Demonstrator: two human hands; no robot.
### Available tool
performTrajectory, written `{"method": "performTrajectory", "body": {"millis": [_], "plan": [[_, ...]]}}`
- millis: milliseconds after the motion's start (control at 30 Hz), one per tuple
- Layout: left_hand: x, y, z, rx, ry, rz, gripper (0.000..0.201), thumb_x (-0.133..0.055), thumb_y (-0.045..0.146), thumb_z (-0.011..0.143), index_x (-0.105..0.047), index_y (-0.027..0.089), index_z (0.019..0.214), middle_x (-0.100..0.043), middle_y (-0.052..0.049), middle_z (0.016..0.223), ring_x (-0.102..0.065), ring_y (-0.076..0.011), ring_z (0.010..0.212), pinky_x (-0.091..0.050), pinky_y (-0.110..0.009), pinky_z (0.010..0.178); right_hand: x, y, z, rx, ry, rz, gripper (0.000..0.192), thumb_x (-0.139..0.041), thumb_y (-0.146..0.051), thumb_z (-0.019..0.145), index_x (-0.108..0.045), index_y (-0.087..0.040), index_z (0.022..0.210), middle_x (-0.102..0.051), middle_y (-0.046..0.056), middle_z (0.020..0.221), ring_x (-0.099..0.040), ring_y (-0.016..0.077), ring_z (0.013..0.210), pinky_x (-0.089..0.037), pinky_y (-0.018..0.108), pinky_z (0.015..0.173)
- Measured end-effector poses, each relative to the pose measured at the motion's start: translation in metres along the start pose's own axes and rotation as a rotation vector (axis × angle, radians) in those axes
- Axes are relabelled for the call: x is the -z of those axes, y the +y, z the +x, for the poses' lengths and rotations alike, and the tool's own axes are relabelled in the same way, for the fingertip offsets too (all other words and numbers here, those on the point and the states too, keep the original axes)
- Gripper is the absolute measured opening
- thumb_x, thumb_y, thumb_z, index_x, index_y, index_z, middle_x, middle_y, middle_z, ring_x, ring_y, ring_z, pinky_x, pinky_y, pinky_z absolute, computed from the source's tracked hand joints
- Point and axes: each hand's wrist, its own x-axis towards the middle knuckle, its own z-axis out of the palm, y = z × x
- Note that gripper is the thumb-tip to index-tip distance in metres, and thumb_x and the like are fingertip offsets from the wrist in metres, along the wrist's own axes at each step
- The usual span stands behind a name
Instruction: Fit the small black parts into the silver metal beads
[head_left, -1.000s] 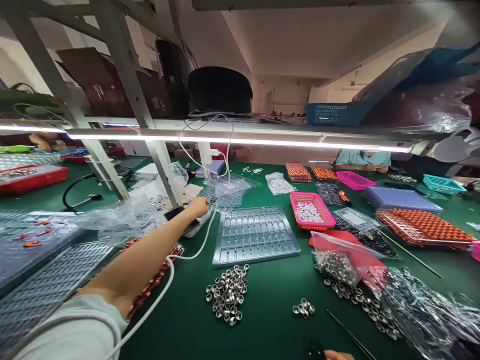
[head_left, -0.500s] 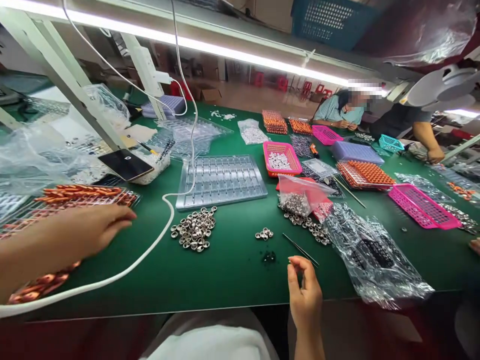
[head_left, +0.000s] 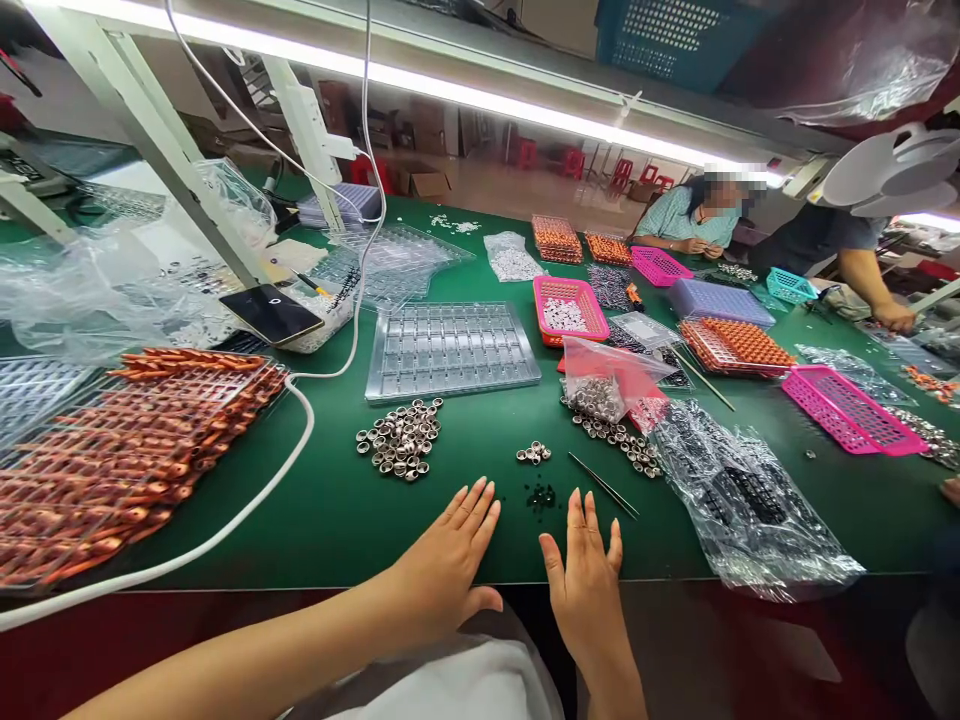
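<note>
My left hand (head_left: 455, 550) lies flat near the table's front edge, fingers outstretched and nothing in it. Palm down to its right, my right hand (head_left: 586, 565) has its fingers spread and is likewise free of any object. Between and just beyond the fingertips is a scatter of tiny black pieces (head_left: 541, 496). A small cluster of silver ring-shaped metal parts (head_left: 533, 453) sits behind them. Metal tweezers (head_left: 604, 485) rest beside my right fingertips. Farther left is a larger heap of the same ring-shaped parts (head_left: 401, 440), in front of a clear plastic compartment tray (head_left: 454, 350).
Stacked trays of copper-orange parts (head_left: 127, 450) fill the left, with a white cable (head_left: 300, 440) running past them. A phone (head_left: 270, 314) lies behind. To the right are a zip bag of metal parts (head_left: 600, 385), a clear plastic bag (head_left: 750, 500) and pink baskets (head_left: 847, 410). Two people work beyond.
My left hand has moved right from over the copper-orange trays to the table's front edge and lies flat. My right hand has gone from curled fingers to spread ones. The view has shifted slightly.
</note>
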Motion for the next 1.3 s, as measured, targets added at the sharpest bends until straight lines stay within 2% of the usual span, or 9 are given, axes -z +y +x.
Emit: {"method": "performTrajectory", "body": {"millis": [100, 233, 433, 567, 767, 900, 1000, 1133, 1300], "plan": [[-0.003, 0.004, 0.008, -0.008, -0.045, 0.013, 0.097, -0.066, 0.063, 0.088, -0.031, 0.005, 0.157, -0.011, -0.025, 0.164, -0.008, -0.0406, 0.154, -0.018, -0.059, 0.126, -0.002, -0.004, -0.001, 0.018, -0.002, -0.031, 0.074, -0.036, -0.053, 0.105, -0.004, -0.018, 0.163, -0.043, 0.019, 0.157, -0.037, 0.0352, 0.149, -0.017, 0.066, 0.121], [-0.003, 0.007, 0.022, -0.069, -0.042, -0.012, 0.098, -0.062, 0.066, 0.089, -0.029, 0.006, 0.158, -0.01, -0.024, 0.165, -0.006, -0.0385, 0.155, -0.013, -0.056, 0.127, -0.002, -0.013, 0.006, 0.052, -0.033, -0.039, 0.069, -0.034, -0.047, 0.107, -0.005, -0.02, 0.163, -0.044, 0.017, 0.157, -0.038, 0.0331, 0.149, -0.018, 0.063, 0.121], [0.006, 0.014, 0.041, -0.156, -0.089, -0.117, 0.095, -0.061, 0.057, 0.092, -0.019, 0.007, 0.161, -0.009, -0.022, 0.166, -0.002, -0.0354, 0.157, -0.005, -0.056, 0.127, 0.005, -0.014, 0.013, 0.108, -0.124, 0.004, 0.056, -0.03, -0.034, 0.108, -0.019, -0.02, 0.161, -0.043, 0.013, 0.159, -0.034, 0.0281, 0.152, -0.021, 0.056, 0.123], [0.015, 0.009, 0.04, -0.176, -0.091, -0.141, 0.081, -0.054, 0.038, 0.098, -0.013, 0.01, 0.162, -0.015, -0.019, 0.167, -0.005, -0.0309, 0.157, -0.01, -0.051, 0.128, 0.01, -0.007, 0.014, 0.091, -0.131, 0.053, 0.053, -0.026, -0.024, 0.108, -0.019, -0.022, 0.161, -0.044, 0.008, 0.159, -0.035, 0.0234, 0.152, -0.023, 0.052, 0.123], [0.018, -0.004, 0.048, -0.161, -0.033, -0.086, 0.064, -0.04, 0.02, 0.102, -0.016, 0.007, 0.159, -0.019, -0.02, 0.167, -0.011, -0.0276, 0.157, -0.022, -0.046, 0.127, 0.008, 0.0, 0.027, 0.077, -0.143, 0.024, 0.054, -0.025, -0.018, 0.106, -0.02, -0.021, 0.16, -0.045, 0.006, 0.158, -0.035, 0.0212, 0.151, -0.024, 0.049, 0.123], [0.013, -0.004, 0.056, -0.156, 0.012, -0.071, 0.064, -0.043, 0.017, 0.1, -0.021, 0.005, 0.158, -0.024, -0.022, 0.166, -0.016, -0.0291, 0.156, -0.024, -0.048, 0.127, 0.001, 0.008, 0.037, 0.178, -0.102, -0.034, 0.055, -0.026, -0.02, 0.106, -0.018, -0.021, 0.161, -0.049, 0.009, 0.155, -0.042, 0.0234, 0.147, -0.03, 0.048, 0.118], [0.007, -0.004, 0.057, -0.201, 0.049, -0.065, 0.068, -0.049, 0.025, 0.1, -0.022, 0.001, 0.157, -0.028, -0.024, 0.164, -0.017, -0.0311, 0.156, -0.021, -0.048, 0.128, -0.008, 0.019, 0.04, 0.299, -0.021, -0.067, 0.058, -0.032, -0.029, 0.107, -0.015, -0.022, 0.162, -0.053, 0.01, 0.151, -0.049, 0.0259, 0.142, -0.034, 0.047, 0.114], [0.001, -0.009, 0.057, -0.237, 0.114, -0.104, 0.066, -0.04, 0.03, 0.105, -0.017, -0.003, 0.158, -0.027, -0.025, 0.164, -0.016, -0.0288, 0.156, -0.019, -0.044, 0.13, -0.021, 0.034, 0.05, 0.452, 0.068, -0.105, 0.058, -0.03, -0.034, 0.107, -0.016, -0.021, 0.162, -0.056, 0.01, 0.149, -0.055, 0.0275, 0.137, -0.037, 0.047, 0.111], [0.0, -0.009, 0.056, -0.213, 0.155, -0.141, 0.064, -0.039, 0.026, 0.104, -0.02, -0.005, 0.157, -0.029, -0.027, 0.163, -0.021, -0.03, 0.155, -0.019, -0.043, 0.13, -0.019, 0.03, 0.061, 0.59, 0.084, -0.093, 0.058, -0.031, -0.033, 0.107, -0.02, -0.017, 0.161, -0.059, 0.01, 0.146, -0.06, 0.0247, 0.131, -0.044, 0.042, 0.107]]}}
